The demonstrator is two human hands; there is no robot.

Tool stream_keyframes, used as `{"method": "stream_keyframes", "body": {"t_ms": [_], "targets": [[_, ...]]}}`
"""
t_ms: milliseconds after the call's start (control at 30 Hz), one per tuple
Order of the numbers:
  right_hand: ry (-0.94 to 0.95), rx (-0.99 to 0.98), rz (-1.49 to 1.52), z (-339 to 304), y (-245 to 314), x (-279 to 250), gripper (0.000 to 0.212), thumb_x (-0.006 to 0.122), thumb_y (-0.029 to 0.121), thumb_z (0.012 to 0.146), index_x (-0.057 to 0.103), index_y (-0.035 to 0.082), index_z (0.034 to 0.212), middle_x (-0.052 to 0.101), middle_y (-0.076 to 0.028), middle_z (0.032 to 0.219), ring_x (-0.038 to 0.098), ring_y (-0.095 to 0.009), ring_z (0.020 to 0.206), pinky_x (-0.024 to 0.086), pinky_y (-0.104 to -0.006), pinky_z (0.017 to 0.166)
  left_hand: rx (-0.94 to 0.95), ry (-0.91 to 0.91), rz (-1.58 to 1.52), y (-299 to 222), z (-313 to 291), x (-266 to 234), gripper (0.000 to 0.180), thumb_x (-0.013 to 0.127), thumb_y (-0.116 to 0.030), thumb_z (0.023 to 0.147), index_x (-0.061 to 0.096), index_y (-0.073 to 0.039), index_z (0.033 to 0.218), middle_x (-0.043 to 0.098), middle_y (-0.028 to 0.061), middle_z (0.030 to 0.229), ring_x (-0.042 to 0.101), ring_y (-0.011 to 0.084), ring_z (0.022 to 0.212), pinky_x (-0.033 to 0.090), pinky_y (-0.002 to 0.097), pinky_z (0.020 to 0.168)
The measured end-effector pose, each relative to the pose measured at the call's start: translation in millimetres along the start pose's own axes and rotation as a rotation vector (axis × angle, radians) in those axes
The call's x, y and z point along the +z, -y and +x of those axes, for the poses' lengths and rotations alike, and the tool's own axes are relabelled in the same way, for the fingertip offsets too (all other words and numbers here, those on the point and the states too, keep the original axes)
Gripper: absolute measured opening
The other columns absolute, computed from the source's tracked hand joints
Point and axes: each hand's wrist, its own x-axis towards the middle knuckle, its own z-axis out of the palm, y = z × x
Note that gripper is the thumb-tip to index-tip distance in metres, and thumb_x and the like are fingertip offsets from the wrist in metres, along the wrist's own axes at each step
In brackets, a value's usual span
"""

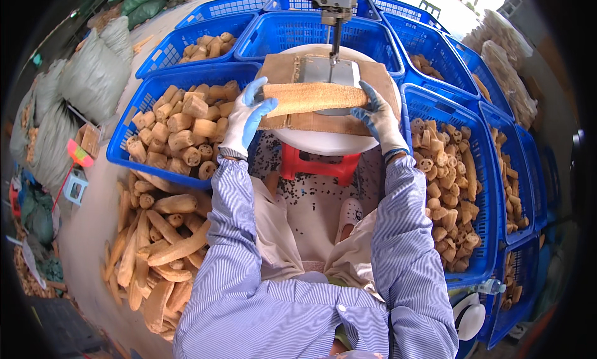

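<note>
A long dried loofah (316, 99) lies crosswise in front of me, gripped at both ends. My left hand (250, 113), in a white glove with blue fingertips, closes round its left end. My right hand (378, 116), gloved alike, pinches the right end. Just beyond the loofah stands the needle head of a sewing-type machine (336, 38), over a metal plate (311, 69) set in brown cardboard (280, 66). The loofah hides the near part of the plate. Beneath is a round white top (317, 141) on a red stool (320, 166).
At left, a blue crate (121, 144) holds short cut loofah pieces (180, 122); whole loofahs (168, 241) lie heaped below it. A blue crate (407, 101) with smaller pieces (448, 191) stands at right. More blue crates surround the machine. Stuffed sacks (96, 79) stand far left.
</note>
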Motion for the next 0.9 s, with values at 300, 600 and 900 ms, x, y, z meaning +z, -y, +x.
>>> {"method": "stream_keyframes", "body": {"t_ms": [300,600,900], "targets": [[-0.083,-0.138,-0.348,33,-16,32,0.069,0.083,0.017,0.082,0.053,0.012,0.144,0.068,-0.014,0.125,0.068,-0.024,0.107,0.054,-0.0328,0.094,0.005,-0.136,-0.095,38,25,-26,0.069,0.08,-0.025,0.086,0.05,-0.001,0.144,0.058,0.0107,0.139,0.055,0.0203,0.128,0.04,0.0313,0.111],[-0.04,-0.129,-0.497,42,-15,34,0.066,0.078,0.018,0.085,0.051,0.02,0.146,0.068,-0.018,0.124,0.067,-0.032,0.113,0.052,-0.0362,0.097,-0.002,-0.215,-0.09,44,30,-25,0.06,0.074,-0.029,0.092,0.054,-0.003,0.142,0.058,0.0099,0.139,0.053,0.02,0.129,0.037,0.0324,0.114],[-0.01,-0.256,-0.574,52,-19,30,0.056,0.075,0.015,0.088,0.054,0.011,0.141,0.067,-0.019,0.122,0.065,-0.034,0.112,0.05,-0.0372,0.097,0.057,-0.201,0.19,46,41,-5,0.064,0.066,-0.046,0.097,0.047,-0.013,0.148,0.054,0.0088,0.142,0.049,0.0201,0.13,0.039,0.032,0.11]]}}
